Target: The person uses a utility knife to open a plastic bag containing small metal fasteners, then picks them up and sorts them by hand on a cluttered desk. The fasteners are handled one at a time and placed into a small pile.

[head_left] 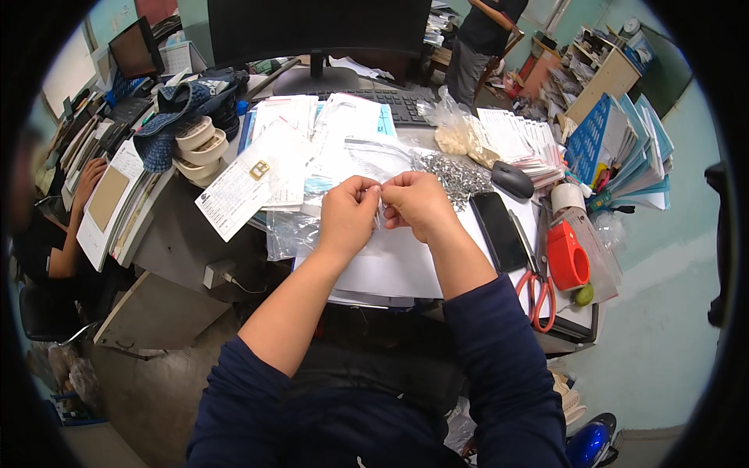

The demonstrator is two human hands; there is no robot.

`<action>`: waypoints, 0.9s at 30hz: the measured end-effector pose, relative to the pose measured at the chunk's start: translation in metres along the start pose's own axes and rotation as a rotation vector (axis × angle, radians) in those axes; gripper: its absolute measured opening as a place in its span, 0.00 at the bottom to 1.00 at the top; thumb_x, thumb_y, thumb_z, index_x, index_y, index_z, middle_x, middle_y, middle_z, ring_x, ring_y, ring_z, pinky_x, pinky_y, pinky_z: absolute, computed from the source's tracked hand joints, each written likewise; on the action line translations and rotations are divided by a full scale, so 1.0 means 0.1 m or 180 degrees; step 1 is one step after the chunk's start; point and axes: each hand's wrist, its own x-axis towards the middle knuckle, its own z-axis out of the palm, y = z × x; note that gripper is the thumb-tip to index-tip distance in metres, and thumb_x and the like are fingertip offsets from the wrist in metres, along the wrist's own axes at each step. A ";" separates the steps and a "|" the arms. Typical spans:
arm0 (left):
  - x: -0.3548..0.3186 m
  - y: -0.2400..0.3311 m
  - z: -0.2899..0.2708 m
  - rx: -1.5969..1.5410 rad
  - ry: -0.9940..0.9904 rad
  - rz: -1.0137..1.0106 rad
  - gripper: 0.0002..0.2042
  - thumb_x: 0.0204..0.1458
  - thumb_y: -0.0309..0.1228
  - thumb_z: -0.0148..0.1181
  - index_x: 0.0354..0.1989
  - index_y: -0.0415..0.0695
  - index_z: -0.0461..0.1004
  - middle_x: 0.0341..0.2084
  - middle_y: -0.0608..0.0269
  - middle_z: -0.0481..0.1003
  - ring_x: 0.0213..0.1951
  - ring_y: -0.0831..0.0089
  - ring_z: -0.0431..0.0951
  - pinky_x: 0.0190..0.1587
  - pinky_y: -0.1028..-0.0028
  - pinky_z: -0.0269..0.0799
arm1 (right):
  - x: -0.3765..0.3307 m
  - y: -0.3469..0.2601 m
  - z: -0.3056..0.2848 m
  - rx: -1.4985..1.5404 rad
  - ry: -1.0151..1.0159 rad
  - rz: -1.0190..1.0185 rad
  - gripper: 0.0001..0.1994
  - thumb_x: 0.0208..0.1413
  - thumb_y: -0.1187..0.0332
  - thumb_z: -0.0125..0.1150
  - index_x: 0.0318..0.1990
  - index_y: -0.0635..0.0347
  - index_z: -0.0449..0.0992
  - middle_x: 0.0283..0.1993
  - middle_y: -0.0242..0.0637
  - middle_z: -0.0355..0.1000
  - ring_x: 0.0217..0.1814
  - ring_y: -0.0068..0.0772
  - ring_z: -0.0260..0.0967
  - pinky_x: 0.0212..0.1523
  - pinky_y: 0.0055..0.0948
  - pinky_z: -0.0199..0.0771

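My left hand (350,212) and my right hand (419,204) meet over the desk, thumbs and index fingers pinched together at the tips. Whatever lies between the fingertips is too small and covered to make out. A clear plastic bag (380,150) lies just beyond my hands, and more clear plastic film (290,236) spreads to the left of my left wrist. Close to my right hand is a heap of small silvery metal pieces (460,176). White paper (390,269) lies beneath my hands. To the left, a white card (234,209) carries a small gold-coloured buckle-like piece (259,169).
At right lie a phone (499,232), a mouse (512,180), red-handled scissors (537,300), a red tape dispenser (567,257) and a green fruit (583,295). Behind stand a keyboard (398,105) and monitor (316,31). Stacked white containers (201,152) stand left. Another person's hand (90,178) rests further left.
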 end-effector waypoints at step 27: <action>0.00 0.01 0.01 -0.0139 -0.0003 -0.0153 0.08 0.56 0.29 0.59 0.34 0.36 0.75 0.15 0.69 0.70 0.14 0.85 0.67 0.15 0.82 0.61 | -0.40 0.30 -0.75 -0.2111 0.1123 -0.1084 0.09 0.44 0.67 0.65 0.26 0.66 0.79 0.26 0.49 0.76 0.30 0.48 0.75 0.36 0.41 0.75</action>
